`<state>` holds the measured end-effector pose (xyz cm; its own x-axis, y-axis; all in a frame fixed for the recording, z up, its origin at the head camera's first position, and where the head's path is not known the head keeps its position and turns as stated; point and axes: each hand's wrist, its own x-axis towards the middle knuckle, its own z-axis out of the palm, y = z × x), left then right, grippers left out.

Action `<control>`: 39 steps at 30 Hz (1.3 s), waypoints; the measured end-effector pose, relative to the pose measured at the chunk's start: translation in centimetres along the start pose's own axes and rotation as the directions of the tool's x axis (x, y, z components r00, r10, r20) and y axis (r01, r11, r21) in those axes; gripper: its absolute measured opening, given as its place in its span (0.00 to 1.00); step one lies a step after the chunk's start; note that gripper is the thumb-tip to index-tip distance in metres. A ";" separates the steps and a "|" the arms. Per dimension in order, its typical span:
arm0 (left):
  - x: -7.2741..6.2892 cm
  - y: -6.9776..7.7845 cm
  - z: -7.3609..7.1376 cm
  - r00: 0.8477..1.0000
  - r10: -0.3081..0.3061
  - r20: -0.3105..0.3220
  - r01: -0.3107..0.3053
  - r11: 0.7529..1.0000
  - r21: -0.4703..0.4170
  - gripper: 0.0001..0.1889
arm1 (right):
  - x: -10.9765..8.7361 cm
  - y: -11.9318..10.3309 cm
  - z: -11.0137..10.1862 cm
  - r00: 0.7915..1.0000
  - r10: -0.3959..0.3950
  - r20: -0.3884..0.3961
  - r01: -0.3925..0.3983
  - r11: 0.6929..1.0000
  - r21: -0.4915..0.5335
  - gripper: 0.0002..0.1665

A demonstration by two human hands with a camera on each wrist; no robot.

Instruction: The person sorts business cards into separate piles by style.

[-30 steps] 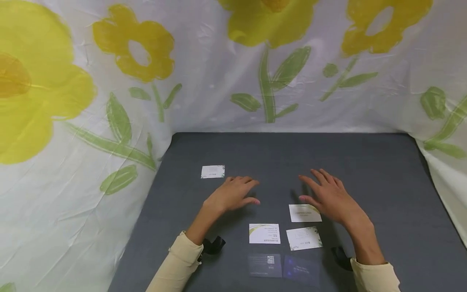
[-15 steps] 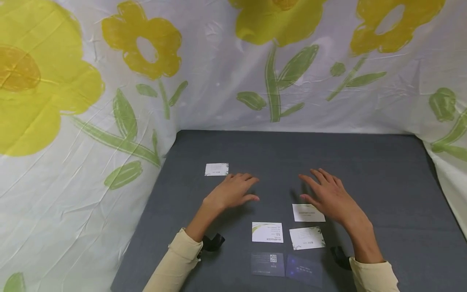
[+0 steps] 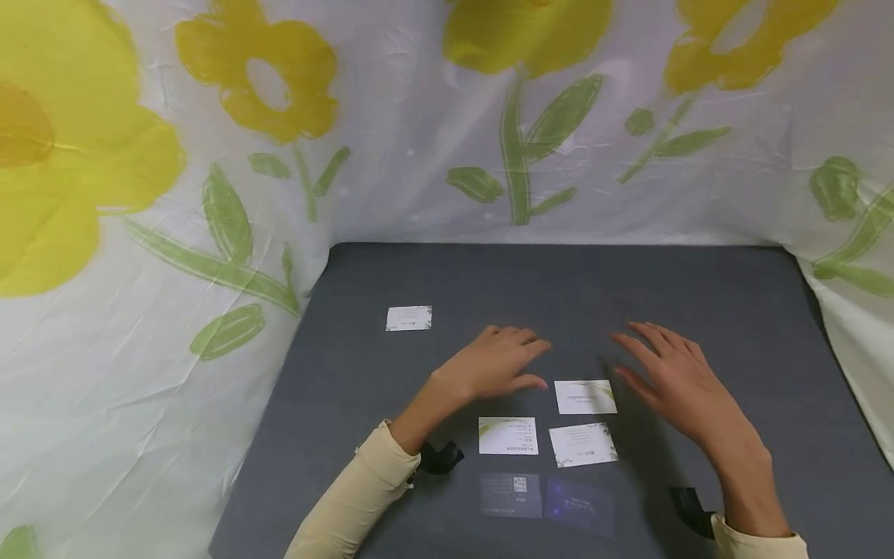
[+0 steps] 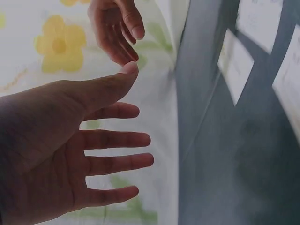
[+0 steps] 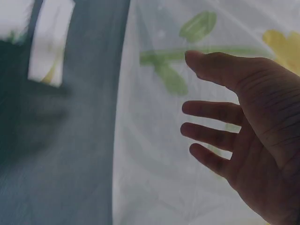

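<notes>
My left hand (image 3: 492,365) hovers over the dark table with its fingers spread and nothing held. To its right, my right hand (image 3: 680,380) is also in the air, fingers apart and holding nothing. Between them lies a white business card with a gold corner (image 3: 585,397). Nearer me are a white card with a gold-green curve (image 3: 507,436) and a white card with leafy corners (image 3: 583,445). Two dark, bluish cards sit in the front row, one with a QR code (image 3: 511,495) and one with purple specks (image 3: 579,503). The left wrist view shows both hands with fingers extended.
Another leafy white card (image 3: 409,318) lies alone at the back left of the dark table (image 3: 698,295). Behind and beside the table hangs a white cloth with yellow flowers (image 3: 391,171). Black straps (image 3: 441,458) sit at the wrists.
Both hands have shifted to the right above the table. The gold-cornered card, partly covered by the right hand before, now shows whole. The cards stay in place; the head view shifts slightly.
</notes>
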<state>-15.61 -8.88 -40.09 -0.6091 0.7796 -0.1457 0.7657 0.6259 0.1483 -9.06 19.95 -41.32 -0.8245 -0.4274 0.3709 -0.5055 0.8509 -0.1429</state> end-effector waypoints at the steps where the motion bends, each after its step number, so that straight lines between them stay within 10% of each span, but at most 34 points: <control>1: 0.2 0.4 0.2 1.000 0.008 0.004 -0.008 1.000 0.003 0.33 | -0.6 0.2 0.0 1.000 -0.001 -0.008 0.001 1.000 -0.005 0.30; 8: 1.0 2.7 4.1 0.995 0.075 -0.062 -0.072 0.997 0.041 0.29 | -4.2 0.3 2.3 0.995 -0.064 -0.080 0.065 0.998 0.015 0.24; 18: 0.4 5.5 9.7 0.992 0.101 -0.079 -0.092 0.990 0.108 0.36 | -6.0 -2.2 5.0 0.985 -0.141 0.102 0.125 0.982 0.143 0.35; 24: 0.4 6.3 10.4 0.989 0.127 -0.081 -0.118 0.988 0.105 0.38 | -6.2 -2.3 5.5 0.965 -0.124 0.229 0.089 0.984 0.157 0.37; 39: 1.4 5.8 10.7 0.989 0.134 -0.059 -0.138 0.988 -0.067 0.37 | -6.1 -2.2 6.2 0.973 -0.138 0.187 0.103 0.977 0.189 0.43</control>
<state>-9.84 -4.38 -49.91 -0.5124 0.8562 -0.0667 0.8266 0.5128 0.2319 -4.53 18.79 -48.95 -0.7796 -0.5903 0.2093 -0.6263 0.7296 -0.2749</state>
